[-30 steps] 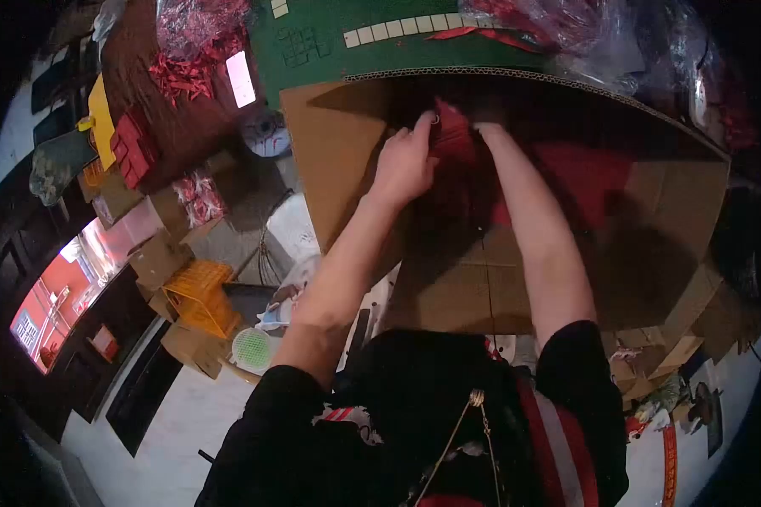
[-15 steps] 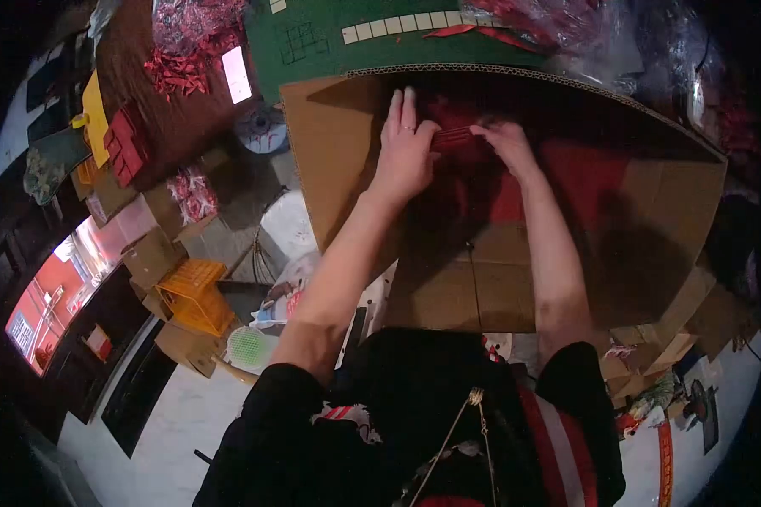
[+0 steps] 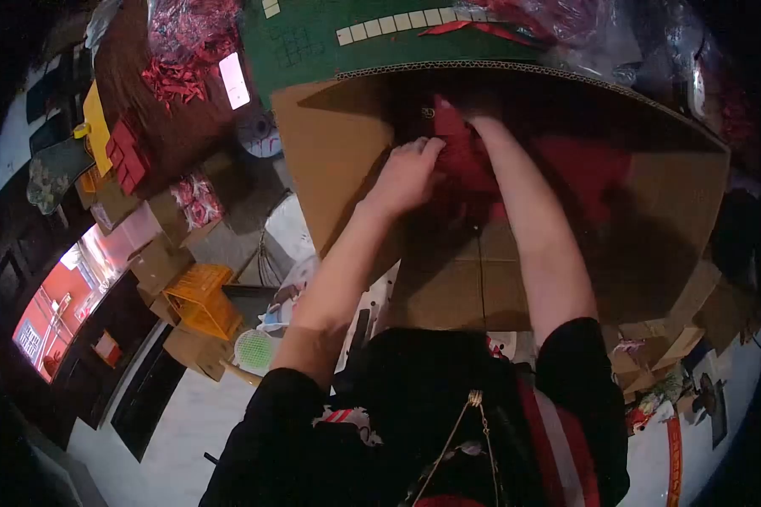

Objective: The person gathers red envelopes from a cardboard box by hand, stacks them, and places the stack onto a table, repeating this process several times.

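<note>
A large cardboard box point(image 3: 330, 169) lies open toward me, and both my hands are inside it. My left hand point(image 3: 408, 176) has its fingers curled at the left edge of a flat red bundle point(image 3: 465, 165), thumb against the red. My right hand point(image 3: 479, 110) reaches deeper, at the top of the bundle; its fingers are dark and blurred. A red flap stands up between the hands, with a small gold-coloured mark beside it. More red flat material point(image 3: 579, 173) lies to the right inside the box.
Behind the box is a green surface point(image 3: 313, 42) with a row of pale tiles point(image 3: 397, 25) and clear plastic wrap point(image 3: 596, 42). A lit phone point(image 3: 234, 81) lies at upper left near red ribbon-like pieces point(image 3: 177, 80). An orange crate point(image 3: 201, 300) stands on the left.
My left hand has moved down, its stretched fingers now curled. My right hand has reached left and deeper. The red bundle has been shifted and a flap of it now stands up.
</note>
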### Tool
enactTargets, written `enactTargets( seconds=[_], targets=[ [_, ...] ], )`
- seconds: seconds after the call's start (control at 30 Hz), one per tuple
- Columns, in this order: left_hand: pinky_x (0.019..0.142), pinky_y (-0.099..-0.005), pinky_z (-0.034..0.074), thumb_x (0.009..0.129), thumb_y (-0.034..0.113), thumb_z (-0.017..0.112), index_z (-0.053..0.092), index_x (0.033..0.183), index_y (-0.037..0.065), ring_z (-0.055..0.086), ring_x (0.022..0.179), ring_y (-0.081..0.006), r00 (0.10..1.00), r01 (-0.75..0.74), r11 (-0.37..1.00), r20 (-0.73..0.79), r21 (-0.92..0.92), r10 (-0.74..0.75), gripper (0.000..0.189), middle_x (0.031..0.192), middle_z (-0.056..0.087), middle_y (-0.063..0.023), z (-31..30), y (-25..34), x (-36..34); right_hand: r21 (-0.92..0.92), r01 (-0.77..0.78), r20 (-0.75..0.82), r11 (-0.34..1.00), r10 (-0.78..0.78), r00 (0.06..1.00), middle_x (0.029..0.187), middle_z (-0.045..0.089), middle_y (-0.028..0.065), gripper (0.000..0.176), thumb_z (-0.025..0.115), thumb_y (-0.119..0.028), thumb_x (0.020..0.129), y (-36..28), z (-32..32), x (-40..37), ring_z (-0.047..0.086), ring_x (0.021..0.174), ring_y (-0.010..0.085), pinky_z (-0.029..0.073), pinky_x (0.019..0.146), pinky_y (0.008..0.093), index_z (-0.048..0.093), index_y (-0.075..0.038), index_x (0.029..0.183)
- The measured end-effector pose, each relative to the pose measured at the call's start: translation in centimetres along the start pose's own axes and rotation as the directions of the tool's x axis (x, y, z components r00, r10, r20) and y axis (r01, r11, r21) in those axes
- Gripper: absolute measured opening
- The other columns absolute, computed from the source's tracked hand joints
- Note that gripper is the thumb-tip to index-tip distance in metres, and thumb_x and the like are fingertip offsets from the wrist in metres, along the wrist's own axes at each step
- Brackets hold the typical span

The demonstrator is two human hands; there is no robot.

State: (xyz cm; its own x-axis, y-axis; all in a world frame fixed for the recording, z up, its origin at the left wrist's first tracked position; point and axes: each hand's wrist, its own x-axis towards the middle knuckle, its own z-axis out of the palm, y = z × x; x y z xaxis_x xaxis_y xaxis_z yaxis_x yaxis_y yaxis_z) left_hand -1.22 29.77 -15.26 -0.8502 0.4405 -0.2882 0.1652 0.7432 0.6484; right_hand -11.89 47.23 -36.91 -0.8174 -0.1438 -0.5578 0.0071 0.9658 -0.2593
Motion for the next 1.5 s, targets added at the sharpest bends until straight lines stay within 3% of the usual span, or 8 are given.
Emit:
enactTargets(
  seconds=[0.17, 0.33, 0.47, 0.57, 0.87, 1.0, 1.1, 1.5],
  targets=[
    [0.088, -0.0475, 0.044, 0.080, 0.016, 0.068, 0.045, 0.127, 0.004, 0.055, 0.105, -0.0411, 0.876, 0.447, 0.886, 0.257, -0.121, -0.407, 0.053, 0.114, 0.057, -0.0226, -2.7, 2.0, 0.9, 0.000, 0.197, -0.090, 0.980, -0.196, 0.976, 0.141, 0.043, 0.0165, 0.066, 0.058, -0.050, 0.084, 3.4, 2.6, -0.1, 0.045, 0.126, 0.0334, 0.043, 0.099, 0.0432, 0.045, -0.014, 0.138],
    [0.090, -0.0462, 0.043, 0.079, 0.015, 0.069, 0.051, 0.118, 0.003, 0.054, 0.106, -0.0386, 0.985, 0.169, 0.986, 0.041, -0.004, -0.169, 0.045, 0.111, 0.058, -0.0179, -0.7, 0.2, 0.3, 0.520, -0.005, -0.039, 0.854, 0.030, 0.999, 0.121, 0.061, 0.0165, 0.047, 0.056, -0.041, 0.088, 6.4, 2.7, -3.0, 0.059, 0.109, 0.0312, 0.047, 0.088, 0.0384, 0.060, -0.009, 0.122],
    [0.093, -0.0483, 0.041, 0.076, 0.009, 0.070, 0.052, 0.114, 0.003, 0.047, 0.114, -0.0403, 0.991, 0.134, 0.991, 0.032, -0.024, -0.134, 0.043, 0.125, 0.048, -0.0195, -0.6, 0.7, 0.5, 0.061, 0.118, -0.355, 0.991, -0.089, 0.931, 0.101, 0.069, 0.0137, 0.038, 0.060, -0.036, 0.087, 4.5, -1.5, -7.3, 0.064, 0.088, 0.0305, 0.049, 0.078, 0.0369, 0.067, -0.004, 0.107],
    [0.097, -0.0492, 0.039, 0.074, 0.006, 0.071, 0.053, 0.112, 0.006, 0.037, 0.123, -0.0446, 0.990, 0.101, 0.995, -0.100, 0.006, -0.100, 0.042, 0.138, 0.035, -0.0219, -0.2, 1.0, 0.5, 0.527, -0.167, 0.016, 0.833, 0.187, 0.982, 0.086, 0.070, 0.0064, 0.034, 0.067, -0.033, 0.084, 4.0, -4.8, -10.4, 0.062, 0.072, 0.0216, 0.049, 0.067, 0.0330, 0.069, -0.003, 0.101],
    [0.110, -0.0534, 0.023, 0.073, 0.005, 0.069, 0.050, 0.110, 0.007, 0.047, 0.118, -0.0384, 0.982, 0.138, 0.987, 0.116, 0.079, -0.146, 0.042, 0.117, 0.051, -0.0179, -2.2, 1.1, 0.4, 0.912, -0.368, 0.410, 0.181, -0.428, 0.805, 0.101, 0.065, 0.0017, 0.040, 0.064, -0.040, 0.087, 4.4, -10.7, -13.8, 0.058, 0.086, 0.0100, 0.046, 0.070, 0.0262, 0.066, -0.012, 0.115],
    [0.085, -0.0479, 0.047, 0.081, 0.017, 0.068, 0.046, 0.116, 0.003, 0.057, 0.097, -0.0435, 0.986, 0.167, 0.982, -0.007, -0.084, -0.169, 0.044, 0.101, 0.059, -0.0241, -1.6, 1.3, 0.2, 0.710, -0.187, 0.400, 0.679, -0.170, 0.901, 0.109, 0.065, 0.0077, 0.043, 0.058, -0.036, 0.089, 16.4, 10.3, -1.2, 0.063, 0.087, 0.0214, 0.050, 0.075, 0.0334, 0.060, -0.012, 0.124],
    [0.077, -0.0483, 0.048, 0.082, 0.021, 0.067, 0.044, 0.120, 0.002, 0.058, 0.093, -0.0439, 0.988, 0.151, 0.985, -0.027, -0.083, -0.154, 0.048, 0.099, 0.061, -0.0242, -1.2, 1.7, 0.2, -0.031, -0.002, 0.034, 1.000, 0.003, 0.999, 0.145, 0.039, 0.0116, 0.061, 0.057, -0.046, 0.087, 0.2, -4.6, -5.1, 0.041, 0.129, 0.0335, 0.030, 0.108, 0.0461, 0.045, -0.014, 0.138],
    [0.078, -0.0460, 0.050, 0.073, 0.018, 0.072, 0.048, 0.112, 0.002, 0.061, 0.093, -0.0394, 0.964, 0.267, 0.960, 0.023, -0.081, -0.266, 0.049, 0.103, 0.061, -0.0223, -1.7, 1.1, 0.1, 0.208, 0.037, -0.303, 0.977, 0.028, 0.953, 0.130, 0.054, 0.0180, 0.046, 0.046, -0.036, 0.093, 7.7, 6.3, -1.2, 0.053, 0.117, 0.0346, 0.043, 0.098, 0.0405, 0.053, -0.009, 0.130]
  ],
)
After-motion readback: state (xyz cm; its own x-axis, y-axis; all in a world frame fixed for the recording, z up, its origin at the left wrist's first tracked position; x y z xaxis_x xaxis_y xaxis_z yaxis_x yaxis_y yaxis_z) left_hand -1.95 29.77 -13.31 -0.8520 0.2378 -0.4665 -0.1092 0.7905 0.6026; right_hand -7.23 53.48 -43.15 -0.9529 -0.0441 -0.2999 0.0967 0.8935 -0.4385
